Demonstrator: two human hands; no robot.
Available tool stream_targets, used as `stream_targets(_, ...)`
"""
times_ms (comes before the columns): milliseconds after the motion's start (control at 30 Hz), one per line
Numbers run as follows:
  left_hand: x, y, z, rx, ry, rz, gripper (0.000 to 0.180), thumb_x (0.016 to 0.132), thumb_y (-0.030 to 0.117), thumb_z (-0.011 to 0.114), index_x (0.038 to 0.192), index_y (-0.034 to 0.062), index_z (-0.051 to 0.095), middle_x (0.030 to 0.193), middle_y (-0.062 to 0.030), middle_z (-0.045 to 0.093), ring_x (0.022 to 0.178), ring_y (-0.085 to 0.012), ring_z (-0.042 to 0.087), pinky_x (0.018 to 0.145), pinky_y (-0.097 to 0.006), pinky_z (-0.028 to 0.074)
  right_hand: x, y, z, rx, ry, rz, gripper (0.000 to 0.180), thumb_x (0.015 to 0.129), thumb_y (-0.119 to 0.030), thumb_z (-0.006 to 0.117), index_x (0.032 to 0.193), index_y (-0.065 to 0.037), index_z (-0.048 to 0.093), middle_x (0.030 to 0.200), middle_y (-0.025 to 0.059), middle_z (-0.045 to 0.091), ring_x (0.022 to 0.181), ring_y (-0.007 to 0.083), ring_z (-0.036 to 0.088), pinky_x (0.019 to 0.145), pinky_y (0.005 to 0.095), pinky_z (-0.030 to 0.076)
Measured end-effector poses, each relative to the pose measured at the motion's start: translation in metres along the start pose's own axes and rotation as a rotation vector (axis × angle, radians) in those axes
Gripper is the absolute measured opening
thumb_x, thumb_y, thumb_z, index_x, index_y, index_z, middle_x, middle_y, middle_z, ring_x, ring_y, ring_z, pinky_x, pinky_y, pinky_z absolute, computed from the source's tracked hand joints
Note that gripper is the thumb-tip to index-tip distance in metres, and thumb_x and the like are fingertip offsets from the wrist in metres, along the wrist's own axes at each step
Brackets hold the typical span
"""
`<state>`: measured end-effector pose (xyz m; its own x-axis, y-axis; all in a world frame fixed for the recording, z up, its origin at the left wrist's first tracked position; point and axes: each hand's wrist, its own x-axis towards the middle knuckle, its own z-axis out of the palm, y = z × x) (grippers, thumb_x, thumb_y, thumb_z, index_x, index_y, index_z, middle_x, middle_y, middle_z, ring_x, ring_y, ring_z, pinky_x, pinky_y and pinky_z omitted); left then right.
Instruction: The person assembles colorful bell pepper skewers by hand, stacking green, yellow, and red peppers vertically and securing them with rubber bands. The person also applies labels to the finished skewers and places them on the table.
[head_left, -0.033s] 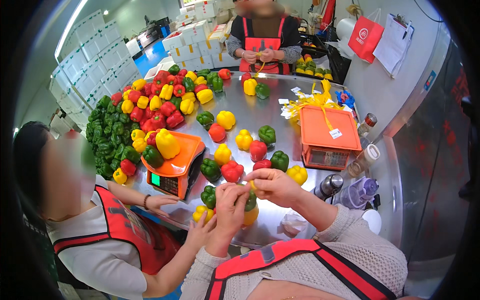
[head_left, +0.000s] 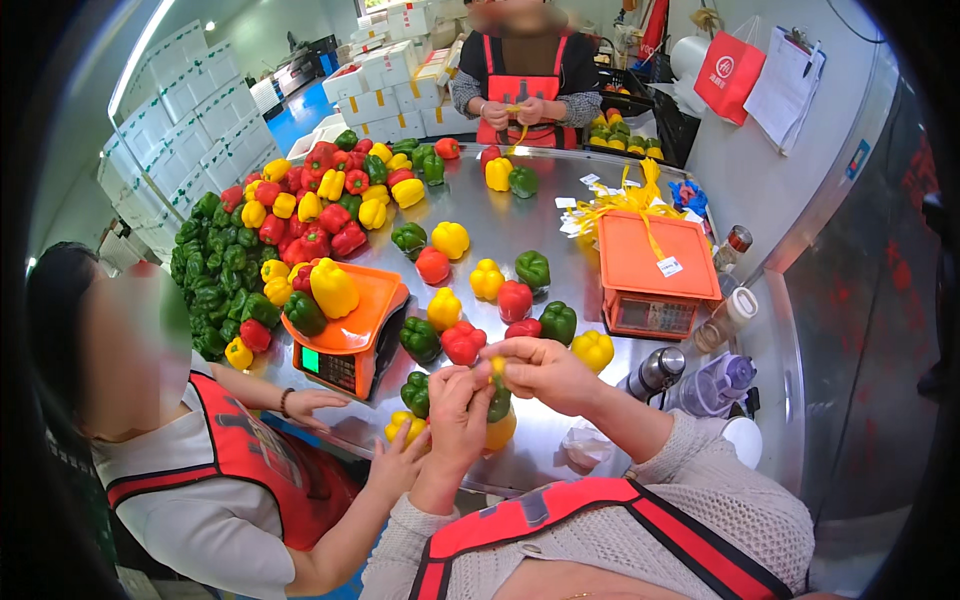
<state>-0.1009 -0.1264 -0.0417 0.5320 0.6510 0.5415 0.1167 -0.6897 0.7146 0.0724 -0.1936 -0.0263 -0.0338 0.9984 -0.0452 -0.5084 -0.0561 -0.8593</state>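
My left hand [head_left: 458, 415] and my right hand [head_left: 545, 373] meet above the near edge of the metal table, fingers bent and pinched together. A small piece of a yellow strip [head_left: 498, 367] shows at my right fingertips. What my left fingers grip is hidden behind them. Just under my hands are a green bell pepper [head_left: 499, 402] and a yellow bell pepper [head_left: 502, 432], partly covered by my fingers. Left of my left hand lie another green pepper [head_left: 415, 394] and a yellow pepper [head_left: 404, 426]. A red pepper [head_left: 463, 342] sits just beyond my fingers.
At left a co-worker's hand [head_left: 396, 462] reaches close to my left wrist. An orange scale [head_left: 372, 300] carries peppers; a large pepper heap [head_left: 300, 215] lies behind. A second orange scale [head_left: 655, 262] holds yellow strips [head_left: 625, 200]. Bottles [head_left: 657, 373] line the right edge. Another person stands opposite.
My right fingers have shifted slightly left, and a bit more of the yellow strip shows. Otherwise the hands and peppers look the same.
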Motion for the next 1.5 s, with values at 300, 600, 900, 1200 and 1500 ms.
stream_targets(300,0.002,-0.015,-0.013,-0.014,-0.041,0.101,0.009,0.083,0.003,0.071,0.09,0.0039,0.065,0.09,-0.0087,0.065,0.097,-0.029,0.054,0.086,-0.039,0.045,0.009,-0.005,0.021,-1.571,0.195,-0.843,0.03,0.08,-0.009,0.072,0.108,-0.005,0.061,0.087,0.0083,0.064,0.076,0.0254,0.062,0.065,0.0365,0.052)
stream_targets(600,0.003,-0.025,-0.023,-0.054,-0.008,0.153,0.013,0.081,0.001,0.072,0.091,0.0041,0.065,0.094,-0.009,0.063,0.093,-0.0269,0.056,0.084,-0.037,0.046,0.013,-0.013,0.028,-0.071,0.154,0.05,0.013,0.097,-0.016,0.063,0.103,-0.004,0.066,0.089,0.0021,0.067,0.069,0.0052,0.054,0.057,0.0194,0.038)
stream_targets(900,0.003,-0.024,-0.019,0.067,0.04,0.137,0.012,0.083,0.001,0.069,0.092,0.0036,0.063,0.093,-0.0099,0.064,0.095,-0.0309,0.055,0.086,-0.039,0.045,0.023,0.004,0.027,-1.591,0.08,-0.862,0.035,0.08,-0.007,0.068,0.115,-0.003,0.062,0.092,0.0099,0.067,0.088,0.0292,0.064,0.075,0.0389,0.053)
stream_targets(1200,0.012,-0.022,-0.035,0.104,-0.115,0.301,0.015,0.082,-0.006,0.066,0.092,0.0026,0.059,0.091,-0.0127,0.063,0.086,-0.0318,0.061,0.076,-0.038,0.05,0.036,-0.037,0.031,-1.19,-0.065,-0.293,0.018,0.087,-0.014,0.068,0.096,-0.004,0.057,0.081,0.014,0.065,0.076,0.0262,0.067,0.065,0.0379,0.051)
stream_targets(1500,0.036,-0.016,-0.05,0.349,-0.239,0.673,0.008,0.078,0.007,0.065,0.086,0.0071,0.063,0.084,-0.0074,0.061,0.074,-0.0236,0.062,0.063,-0.035,0.05,0.053,-0.036,0.03,-0.746,-0.163,0.017,0.015,0.091,-0.016,0.067,0.098,-0.005,0.061,0.081,-0.0013,0.06,0.07,0.0065,0.057,0.058,0.0244,0.047)
